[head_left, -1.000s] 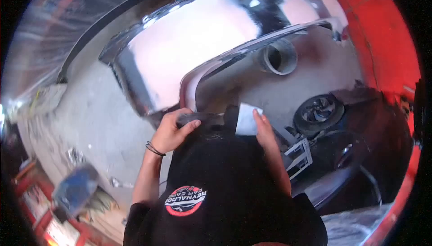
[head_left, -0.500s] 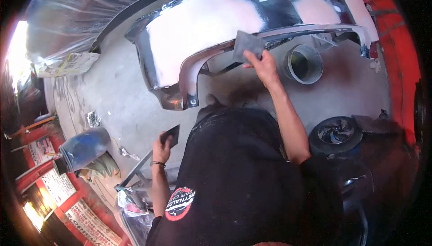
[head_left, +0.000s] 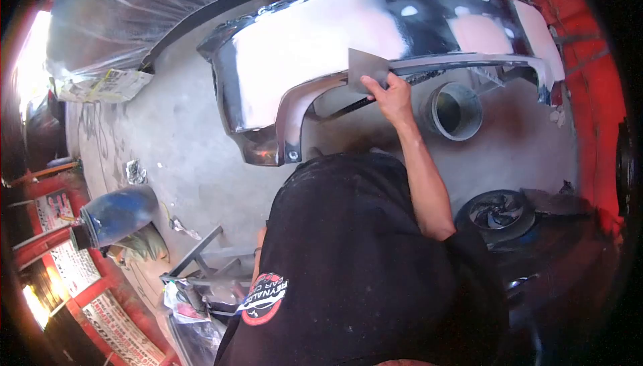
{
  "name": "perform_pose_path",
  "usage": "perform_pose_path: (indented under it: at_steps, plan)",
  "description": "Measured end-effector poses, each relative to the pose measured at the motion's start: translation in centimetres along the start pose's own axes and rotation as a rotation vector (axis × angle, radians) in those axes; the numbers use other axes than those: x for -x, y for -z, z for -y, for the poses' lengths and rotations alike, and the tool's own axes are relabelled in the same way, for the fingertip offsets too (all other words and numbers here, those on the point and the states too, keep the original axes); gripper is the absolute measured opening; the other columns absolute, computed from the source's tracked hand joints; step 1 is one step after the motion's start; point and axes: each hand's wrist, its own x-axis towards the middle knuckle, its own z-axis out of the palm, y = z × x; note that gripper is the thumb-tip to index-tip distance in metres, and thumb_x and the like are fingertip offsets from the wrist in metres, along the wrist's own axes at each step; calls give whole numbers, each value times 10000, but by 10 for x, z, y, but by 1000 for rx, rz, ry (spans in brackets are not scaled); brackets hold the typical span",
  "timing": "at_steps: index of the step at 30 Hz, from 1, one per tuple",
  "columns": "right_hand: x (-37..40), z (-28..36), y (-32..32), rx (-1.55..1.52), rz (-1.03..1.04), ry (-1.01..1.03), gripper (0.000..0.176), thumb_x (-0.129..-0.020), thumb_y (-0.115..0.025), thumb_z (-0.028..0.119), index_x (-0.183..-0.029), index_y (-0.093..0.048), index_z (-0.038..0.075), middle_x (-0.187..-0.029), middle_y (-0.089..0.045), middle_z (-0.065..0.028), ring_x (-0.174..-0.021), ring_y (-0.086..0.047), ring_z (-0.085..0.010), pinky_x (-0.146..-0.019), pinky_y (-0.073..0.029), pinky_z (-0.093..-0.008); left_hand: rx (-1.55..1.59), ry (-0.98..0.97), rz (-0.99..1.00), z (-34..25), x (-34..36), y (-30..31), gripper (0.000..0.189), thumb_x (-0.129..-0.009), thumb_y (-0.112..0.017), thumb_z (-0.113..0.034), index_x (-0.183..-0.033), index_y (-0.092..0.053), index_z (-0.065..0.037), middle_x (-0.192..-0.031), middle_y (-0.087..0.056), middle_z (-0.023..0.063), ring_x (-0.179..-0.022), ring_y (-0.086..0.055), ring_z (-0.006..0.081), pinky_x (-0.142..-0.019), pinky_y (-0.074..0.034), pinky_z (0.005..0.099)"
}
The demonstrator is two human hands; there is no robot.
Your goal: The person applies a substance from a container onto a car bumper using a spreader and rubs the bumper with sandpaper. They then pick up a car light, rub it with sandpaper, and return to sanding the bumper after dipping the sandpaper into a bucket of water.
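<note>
As right hand [head_left: 390, 96] grips spreader [head_left: 366, 66], bucket [head_left: 450, 110] nearby

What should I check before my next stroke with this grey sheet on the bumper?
1. Grip: the right hand pinches the grey sheet at its lower edge: ok.
2. Contact: the sheet sits on the lower lip of the bumper: ok.
3. The left hand is out of sight: cannot tell.
4. Support: what holds the bumper up is not visible: cannot tell.
5. Room for the arm: the round container stands beside the hand, apart from it: ok.
</note>
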Motion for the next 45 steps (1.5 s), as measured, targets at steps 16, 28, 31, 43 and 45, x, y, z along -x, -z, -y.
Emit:
perform_pose_path:
  at_steps: [16, 28, 31, 43, 45]
  plan:
    - [20, 19, -77, -140, -152, 9, 303, -963, -752, 235, -1143, -714, -6, -953, -754, -52, -765, -680, -91, -627, -593, -263, 299, 111, 73, 54, -36, -39, 274, -873, -722, -240, -977, -731, 14, -925, -749, 254, -966, -734, 410, -820, -551, 471]
    - [30, 15, -130, 287, -7, 48, 249, -953, -776, 224, -1070, -697, 18, -983, -744, -37, -762, -668, -102, -633, -567, -251, 140, 50, 267, 27, -72, 23, 243, -909, -705, -198, -1037, -735, 7, -957, -766, 230, -973, -750, 333, -822, -551, 443]
    - [29, 13, -132, -102, -263, 42, 267, -951, -775, 212, -1111, -710, 9, -992, -739, -32, -799, -672, -105, -624, -568, -254, 90, 38, 297, 23, -84, 51, 237, -918, -701, -186, -1053, -736, 5, -965, -771, 223, -974, -755, 312, -823, -552, 435]
    - [31, 22, -125, 168, -171, 8, 340, -936, -793, 263, -1163, -696, 29, -1026, -755, -34, -828, -681, -103, -626, -568, -262, -174, 39, 450, 29, -127, 84, 249, -946, -699, -216, -997, -739, 24, -930, -756, 244, -956, -750, 369, -805, -559, 442]
    - [27, 20, -124, 89, -192, 7, 335, -932, -799, 270, -1139, -702, 25, -1003, -753, -42, -818, -674, -100, -628, -562, -265, -214, -12, 413, 44, -129, 71, 270, -953, -690, -234, -988, -742, 28, -919, -755, 246, -954, -749, 370, -812, -560, 442]
